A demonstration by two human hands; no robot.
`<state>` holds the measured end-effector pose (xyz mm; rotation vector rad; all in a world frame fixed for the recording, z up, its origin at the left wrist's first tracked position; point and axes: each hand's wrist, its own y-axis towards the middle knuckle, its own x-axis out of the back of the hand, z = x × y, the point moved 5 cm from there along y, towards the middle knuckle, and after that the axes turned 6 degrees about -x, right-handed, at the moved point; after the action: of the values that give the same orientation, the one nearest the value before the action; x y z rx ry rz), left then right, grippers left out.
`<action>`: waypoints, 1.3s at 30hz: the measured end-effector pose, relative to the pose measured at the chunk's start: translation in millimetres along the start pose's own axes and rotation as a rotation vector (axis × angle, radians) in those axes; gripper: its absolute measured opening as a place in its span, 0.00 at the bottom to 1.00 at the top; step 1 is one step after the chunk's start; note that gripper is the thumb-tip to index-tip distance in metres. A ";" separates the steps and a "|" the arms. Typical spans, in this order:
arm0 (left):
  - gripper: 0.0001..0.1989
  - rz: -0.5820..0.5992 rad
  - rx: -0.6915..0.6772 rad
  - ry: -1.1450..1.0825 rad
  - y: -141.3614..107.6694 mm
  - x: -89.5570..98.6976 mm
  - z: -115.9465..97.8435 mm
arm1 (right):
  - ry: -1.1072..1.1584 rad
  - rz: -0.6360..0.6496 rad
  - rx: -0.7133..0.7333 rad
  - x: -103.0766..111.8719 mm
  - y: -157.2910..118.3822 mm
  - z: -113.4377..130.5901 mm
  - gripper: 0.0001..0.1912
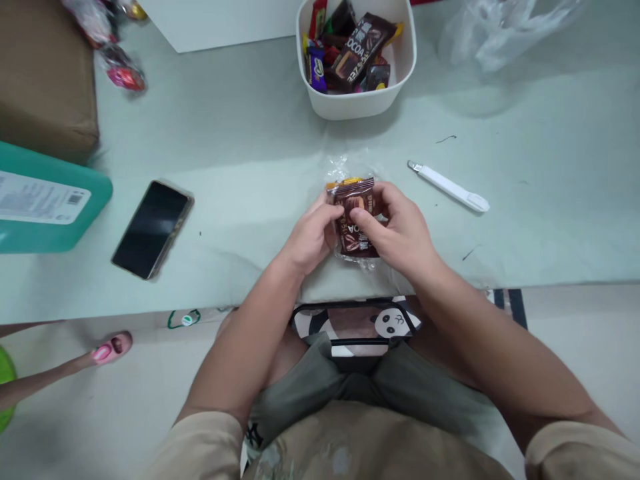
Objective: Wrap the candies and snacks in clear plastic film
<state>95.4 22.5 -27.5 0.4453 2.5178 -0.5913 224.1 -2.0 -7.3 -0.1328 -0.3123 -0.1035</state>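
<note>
Pale green counter [240,140] spreads before us, a white tub [350,107] of wrapped snacks [363,50] farther back. Near the front edge our left hand [313,237] and right hand [405,230] grip a brown cocoa packet [356,233], fingers [369,224] pinching its sides, clear plastic [343,165] around it.

Left fingers [329,213] and right fingers [371,227] hold a brown cocoa packet [353,241].

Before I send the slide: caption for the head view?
Left hand and right hand hold a brown snack packet between a phone and a white cutter.
</note>
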 end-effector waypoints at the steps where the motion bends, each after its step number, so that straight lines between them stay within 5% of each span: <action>1: 0.12 -0.011 -0.008 -0.008 0.8 -0.7 0.1 | 0.005 -0.011 0.006 -0.3 0.4 -1.4 0.16; 7: 0.11 -0.071 -0.024 -0.003 4.9 1.9 2.4 | 0.098 -0.120 -0.038 1.7 -1.0 -8.4 0.13; 11: 0.11 -0.209 -0.213 0.164 7.4 13.9 -5.8 | 0.172 -0.133 -0.057 -2.6 0.4 -9.6 0.14; 17: 0.22 -0.355 -0.463 0.469 0.9 16.9 -32.1 | 0.580 0.041 -0.287 -29.6 7.6 -16.3 0.20; 23: 0.18 -0.252 -0.377 0.341 1.9 23.7 -35.1 | 0.723 0.129 -0.416 -40.4 8.3 -10.8 0.24; 28: 0.15 -0.229 -0.459 0.522 -4.1 26.1 -45.2 | 0.695 0.249 -0.384 -44.1 6.6 0.3 0.24; 32: 0.15 -0.303 -0.540 0.571 -11.0 26.8 -53.7 | 0.712 0.262 -0.390 -44.7 2.6 -2.4 0.25; 39: 0.17 -0.431 -0.422 0.280 -8.0 32.9 -54.7 | 0.906 0.220 -0.583 -35.8 -0.9 -17.4 0.21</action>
<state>43.2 48.8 -0.6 -0.1905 2.9274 -0.1335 195.4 -2.6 -34.8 -0.6706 0.6485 -0.0262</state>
